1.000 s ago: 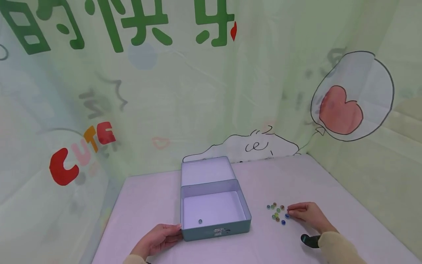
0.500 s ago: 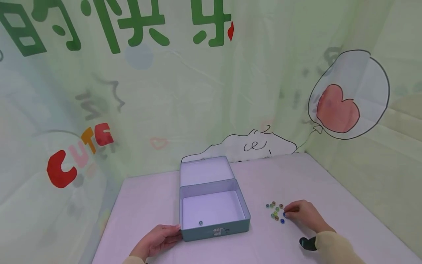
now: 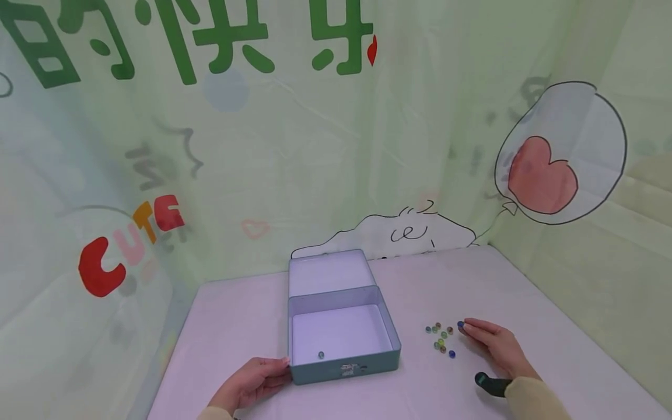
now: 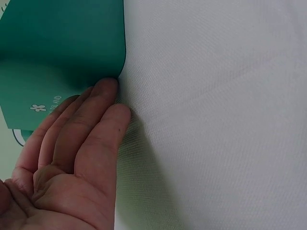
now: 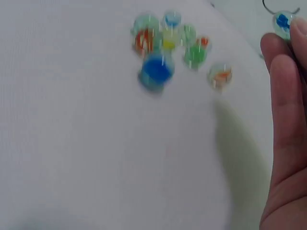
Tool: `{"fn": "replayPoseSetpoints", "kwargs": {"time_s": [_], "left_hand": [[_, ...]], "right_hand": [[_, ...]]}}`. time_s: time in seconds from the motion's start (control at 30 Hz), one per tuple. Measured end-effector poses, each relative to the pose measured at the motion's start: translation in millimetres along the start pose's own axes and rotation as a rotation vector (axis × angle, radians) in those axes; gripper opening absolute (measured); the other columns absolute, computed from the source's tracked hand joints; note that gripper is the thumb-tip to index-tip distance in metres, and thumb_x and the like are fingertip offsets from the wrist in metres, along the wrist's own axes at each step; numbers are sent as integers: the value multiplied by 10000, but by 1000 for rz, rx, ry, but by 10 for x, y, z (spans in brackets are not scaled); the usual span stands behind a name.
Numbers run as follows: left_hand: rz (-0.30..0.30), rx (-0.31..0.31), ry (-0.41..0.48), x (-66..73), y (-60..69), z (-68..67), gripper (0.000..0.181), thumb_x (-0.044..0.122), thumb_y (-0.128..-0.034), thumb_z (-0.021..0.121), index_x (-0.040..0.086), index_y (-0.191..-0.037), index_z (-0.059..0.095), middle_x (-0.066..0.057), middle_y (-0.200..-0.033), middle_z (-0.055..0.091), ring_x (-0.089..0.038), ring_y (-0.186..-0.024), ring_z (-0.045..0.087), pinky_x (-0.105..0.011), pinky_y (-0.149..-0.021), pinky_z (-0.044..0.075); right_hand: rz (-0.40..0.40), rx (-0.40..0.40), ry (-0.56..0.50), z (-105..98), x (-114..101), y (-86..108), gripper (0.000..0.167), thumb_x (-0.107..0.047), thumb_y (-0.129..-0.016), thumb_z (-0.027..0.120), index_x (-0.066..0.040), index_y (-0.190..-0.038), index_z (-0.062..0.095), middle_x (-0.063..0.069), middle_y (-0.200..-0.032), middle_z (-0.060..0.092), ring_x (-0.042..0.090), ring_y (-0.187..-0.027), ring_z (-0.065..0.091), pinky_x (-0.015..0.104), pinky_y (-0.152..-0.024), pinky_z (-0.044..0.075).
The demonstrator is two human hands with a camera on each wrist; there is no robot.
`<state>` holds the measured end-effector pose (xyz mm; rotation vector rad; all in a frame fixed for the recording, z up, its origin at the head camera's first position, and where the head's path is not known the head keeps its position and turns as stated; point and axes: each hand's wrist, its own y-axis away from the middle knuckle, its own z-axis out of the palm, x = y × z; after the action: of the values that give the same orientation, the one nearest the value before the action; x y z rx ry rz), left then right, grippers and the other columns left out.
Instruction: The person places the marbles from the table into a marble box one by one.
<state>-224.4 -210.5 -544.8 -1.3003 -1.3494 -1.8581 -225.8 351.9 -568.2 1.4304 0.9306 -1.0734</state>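
Observation:
A clear marble with a blue swirl [image 5: 282,20] sits at the fingertips of my right hand [image 3: 496,344], pinched between thumb and finger. To the left of that hand lies a loose cluster of glass marbles [image 3: 440,342] on the white cloth. Another blue marble [image 3: 452,354] lies at the near end of the cluster. My left hand [image 3: 253,379] rests its fingers against the near left corner of a green tin box [image 3: 343,370]. The box's lid [image 3: 331,274] is folded back. One marble [image 3: 321,354] lies inside near its front wall.
A white cloth [image 3: 236,326] covers the table. Behind it hangs a pale printed curtain [image 3: 336,146], which also comes round both sides. A dark strap end [image 3: 490,385] sticks out from the right wrist.
My right hand has taken hold of a blue marble from the cluster's right side and lifted it slightly. The left hand stays at the box corner.

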Motion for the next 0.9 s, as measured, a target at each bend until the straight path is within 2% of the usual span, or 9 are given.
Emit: {"fn": "replayPoseSetpoints", "kwargs": {"time_s": [0.1,0.17,0.23,0.33,0.5,0.67,0.77,0.9], "left_hand": [[7,2,1,0,18,-15,466,236,-1018,646,-136,-1295,610,-284,-1282,670,-310,-1197,693,-433,-1037,568],[7,7,-1,-2,24,-21,459,234,-1020,642,-134,-1292,614,-284,-1281,670,-310,-1197,693,-437,-1039,567],[6,11,-8,-2,30,-22,463,238,-1021,638,-134,-1295,612,-286,-1287,666,-319,-1206,687,-447,-1047,560],[-8,16,-12,-1,24,-24,490,259,-1022,641,-132,-1314,599,-287,-1308,657,-342,-1236,668,-464,-1062,550],[-28,20,-8,4,-5,-23,536,284,-1017,653,-139,-1337,578,-285,-1328,648,-358,-1263,648,-461,-1062,550],[-19,22,-13,7,-21,-15,519,271,-1021,645,-142,-1330,582,-284,-1323,651,-358,-1256,653,-462,-1057,553],[-16,29,-23,16,-20,-6,521,274,-1021,644,-144,-1326,583,-287,-1324,647,-374,-1261,645,-473,-1060,548],[-19,40,-32,30,-14,18,530,280,-1019,646,-146,-1328,581,-291,-1326,646,-391,-1264,639,-486,-1062,545]], "right_hand": [[-30,-79,-63,166,-116,-45,434,-232,-950,750,-43,-1332,666,-155,-1020,758,-6,-947,723,188,-886,604],[-53,-123,-73,321,-218,-73,434,-196,-962,733,-9,-1343,644,-123,-1029,766,28,-970,733,210,-910,601],[-84,-165,-50,499,-323,-104,444,-177,-973,716,42,-1347,618,-78,-1052,772,50,-979,740,229,-926,599],[-123,-200,45,816,-496,-144,474,-189,-977,712,93,-1339,592,2,-1098,775,96,-1000,750,269,-939,601],[-181,-265,247,1343,-747,-222,426,-211,-969,723,74,-1276,650,116,-1152,765,225,-1048,750,331,-938,617],[-293,-415,511,1792,-955,-273,245,-180,-918,780,-6,-1090,767,92,-992,791,282,-943,756,354,-851,650],[-334,-466,681,2068,-1006,-297,88,-117,-883,804,-66,-954,791,39,-870,779,243,-835,736,329,-770,646],[-341,-493,896,2399,-1017,-298,53,-43,-852,813,-76,-880,782,-8,-777,741,170,-739,691,303,-706,620]]}}
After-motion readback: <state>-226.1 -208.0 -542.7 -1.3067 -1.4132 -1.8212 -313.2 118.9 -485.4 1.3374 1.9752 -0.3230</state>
